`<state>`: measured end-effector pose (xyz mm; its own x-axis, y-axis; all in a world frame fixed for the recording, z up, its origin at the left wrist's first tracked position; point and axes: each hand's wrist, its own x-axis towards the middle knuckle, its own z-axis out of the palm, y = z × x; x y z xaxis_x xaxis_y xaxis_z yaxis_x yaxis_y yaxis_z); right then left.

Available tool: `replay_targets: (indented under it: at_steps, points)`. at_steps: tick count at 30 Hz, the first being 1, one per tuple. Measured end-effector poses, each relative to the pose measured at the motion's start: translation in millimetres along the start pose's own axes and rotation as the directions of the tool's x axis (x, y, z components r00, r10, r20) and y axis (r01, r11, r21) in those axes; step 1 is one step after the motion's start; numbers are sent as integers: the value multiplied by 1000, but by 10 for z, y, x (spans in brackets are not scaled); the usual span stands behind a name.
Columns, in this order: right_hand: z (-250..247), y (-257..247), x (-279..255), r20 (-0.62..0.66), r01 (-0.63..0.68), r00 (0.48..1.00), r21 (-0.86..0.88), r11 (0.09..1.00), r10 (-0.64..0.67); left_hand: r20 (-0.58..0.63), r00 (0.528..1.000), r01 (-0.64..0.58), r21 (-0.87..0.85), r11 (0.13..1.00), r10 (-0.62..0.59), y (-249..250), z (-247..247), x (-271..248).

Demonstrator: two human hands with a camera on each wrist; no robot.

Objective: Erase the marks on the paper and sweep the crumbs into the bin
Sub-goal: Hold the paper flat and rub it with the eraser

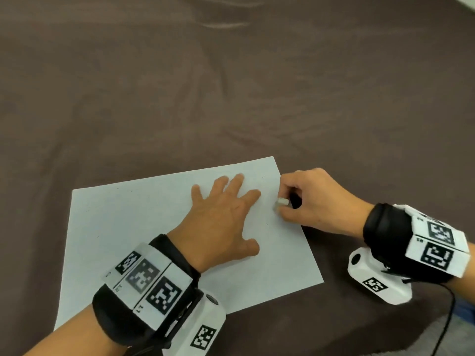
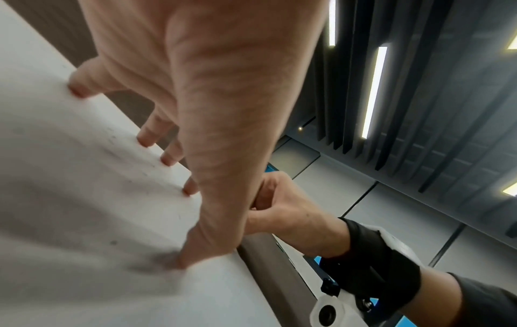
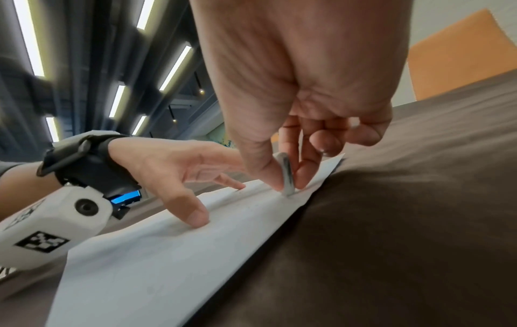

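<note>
A white sheet of paper [image 1: 144, 227] lies on the brown cloth in front of me. My left hand [image 1: 221, 214] presses flat on the sheet's right half, fingers spread [image 2: 145, 137]. My right hand [image 1: 303, 199] pinches a small white eraser [image 1: 280, 202] between thumb and fingers at the paper's right edge. In the right wrist view the eraser [image 3: 286, 174] stands on end with its lower tip touching the paper [image 3: 167, 254]. Faint grey specks and marks dot the sheet [image 2: 112, 242]. No bin is in view.
The brown tablecloth [image 1: 231, 98] covers the whole table, with soft wrinkles toward the far side. An orange chair back [image 3: 461, 55] stands beyond the table's far edge. A black cable [image 1: 447, 322] hangs from my right wrist device.
</note>
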<state>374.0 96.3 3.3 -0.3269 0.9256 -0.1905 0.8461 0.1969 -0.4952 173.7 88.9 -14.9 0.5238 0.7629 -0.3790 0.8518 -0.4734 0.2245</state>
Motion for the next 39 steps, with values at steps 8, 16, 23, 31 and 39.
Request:
replay_targets:
  at_steps: [8,16,23,31,39]
  points:
    - [-55,-20,-120,65,16,998,-100,995,-9,52,998,37,90,995,-42,89,90,49]
    - [51,-81,-207,112,82,991,-87,993,-72,80,996,36,113,993,-46,60,102,34]
    - [237,-193,-415,204,191,963,-52,980,-176,129,990,33,130,991,-50,80,116,3]
    - [236,-162,-509,184,139,975,-53,989,-127,167,984,35,129,991,-56,88,104,5]
    - [5,58,-62,-1,64,998,-49,997,-64,174,983,38,133,990,-61,101,81,-7]
